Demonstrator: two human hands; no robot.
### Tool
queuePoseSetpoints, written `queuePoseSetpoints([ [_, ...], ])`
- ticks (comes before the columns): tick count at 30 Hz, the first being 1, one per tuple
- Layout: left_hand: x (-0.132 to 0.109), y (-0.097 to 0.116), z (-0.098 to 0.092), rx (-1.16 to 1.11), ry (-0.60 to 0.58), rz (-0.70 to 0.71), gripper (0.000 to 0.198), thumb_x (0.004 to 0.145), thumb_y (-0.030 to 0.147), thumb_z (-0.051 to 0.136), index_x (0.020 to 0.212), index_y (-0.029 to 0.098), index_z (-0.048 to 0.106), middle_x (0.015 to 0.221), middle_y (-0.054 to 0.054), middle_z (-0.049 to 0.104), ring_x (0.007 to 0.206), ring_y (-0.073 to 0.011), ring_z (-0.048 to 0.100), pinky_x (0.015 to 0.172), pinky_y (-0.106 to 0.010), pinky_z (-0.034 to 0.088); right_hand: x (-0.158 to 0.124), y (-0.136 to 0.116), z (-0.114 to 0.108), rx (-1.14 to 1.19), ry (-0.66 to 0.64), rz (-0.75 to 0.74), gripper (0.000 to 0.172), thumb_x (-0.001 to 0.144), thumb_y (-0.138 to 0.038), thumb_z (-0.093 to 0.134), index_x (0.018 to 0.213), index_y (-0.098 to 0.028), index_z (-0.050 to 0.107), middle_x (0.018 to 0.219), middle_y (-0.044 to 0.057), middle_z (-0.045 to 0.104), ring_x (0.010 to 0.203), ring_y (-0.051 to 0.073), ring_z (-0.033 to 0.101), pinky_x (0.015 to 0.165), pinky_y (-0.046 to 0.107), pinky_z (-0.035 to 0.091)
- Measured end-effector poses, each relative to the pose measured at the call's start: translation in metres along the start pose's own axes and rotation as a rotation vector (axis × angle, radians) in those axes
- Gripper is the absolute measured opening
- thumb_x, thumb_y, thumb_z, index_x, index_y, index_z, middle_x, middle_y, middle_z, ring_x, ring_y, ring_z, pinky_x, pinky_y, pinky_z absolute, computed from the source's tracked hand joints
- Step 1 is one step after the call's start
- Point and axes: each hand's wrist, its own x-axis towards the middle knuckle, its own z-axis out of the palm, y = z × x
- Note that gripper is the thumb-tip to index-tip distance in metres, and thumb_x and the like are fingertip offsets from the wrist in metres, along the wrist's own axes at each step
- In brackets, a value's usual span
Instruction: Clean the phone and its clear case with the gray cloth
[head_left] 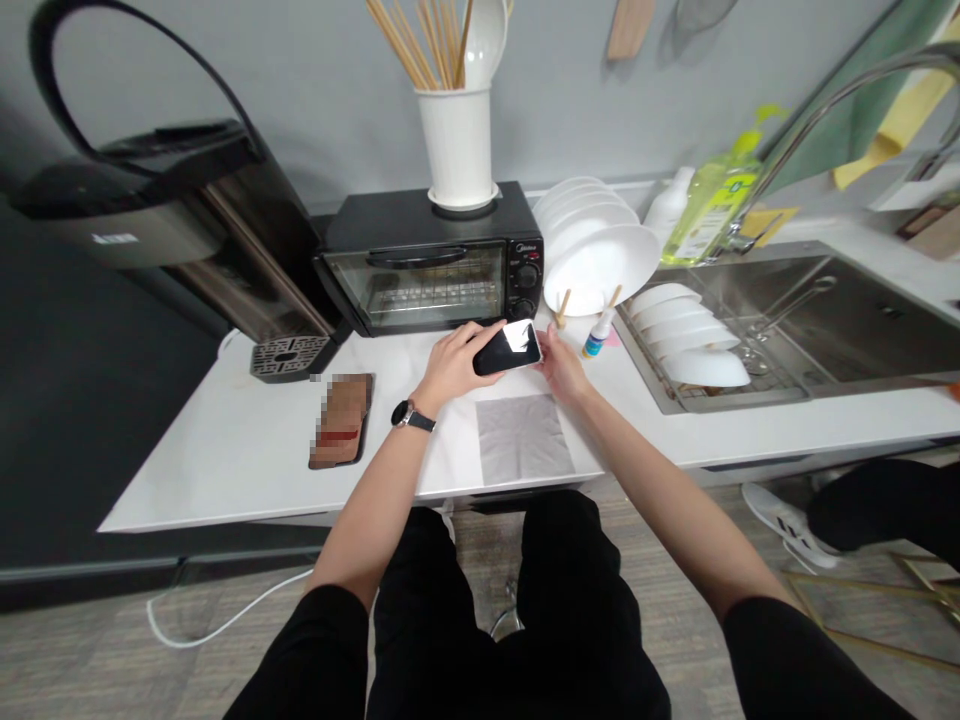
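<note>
A smartphone [507, 348] with a dark, glossy screen is held just above the white counter, its screen catching a bright reflection. My left hand [452, 366], with a watch on the wrist, is closed around the phone's left end, thumb and fingers at its edges. At the opposite end, the fingers of my right hand [561, 366] grip the phone's edge; part of them is hidden. Below the phone, a grey cloth [523, 440] lies flat near the counter's front edge. A small spray bottle [598, 335] with a blue label stands just right of my right hand.
Left lies a brown, partly blurred flat object [343, 420]. Behind are a black toaster oven [435, 275], a utensil holder [456, 140] and racked white plates [596, 265]. A tall black drink machine [225, 230] stands left. Bowls [686, 335] sit by the sink [855, 300]. Another person's foot [791, 525] shows right.
</note>
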Motion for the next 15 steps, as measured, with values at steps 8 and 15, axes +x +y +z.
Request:
queuePoseSetpoints([
  [8,-0.005,-0.011,-0.006,-0.115,-0.025,-0.081,0.087,0.082,0.048,0.083,0.160,0.027,0.051,0.120,-0.006,0.067,0.109,-0.0235,0.069,0.098,-0.034,0.054,-0.014,-0.011,0.004,0.018,-0.251,0.009,0.055,0.070,-0.056,0.094,0.115,-0.026,0.081,0.109,0.001,0.083,0.097,0.017,0.077,0.086,0.027,0.063],
  [15,-0.005,-0.010,-0.006,-0.245,-0.036,-0.102,0.090,0.079,0.044,0.085,0.160,0.026,0.050,0.120,-0.005,0.069,0.107,-0.0228,0.069,0.098,-0.033,0.054,-0.017,-0.011,0.003,0.095,-0.251,0.024,0.059,0.070,-0.056,0.095,0.118,-0.026,0.080,0.116,0.002,0.083,0.095,0.017,0.079,0.090,0.030,0.065],
])
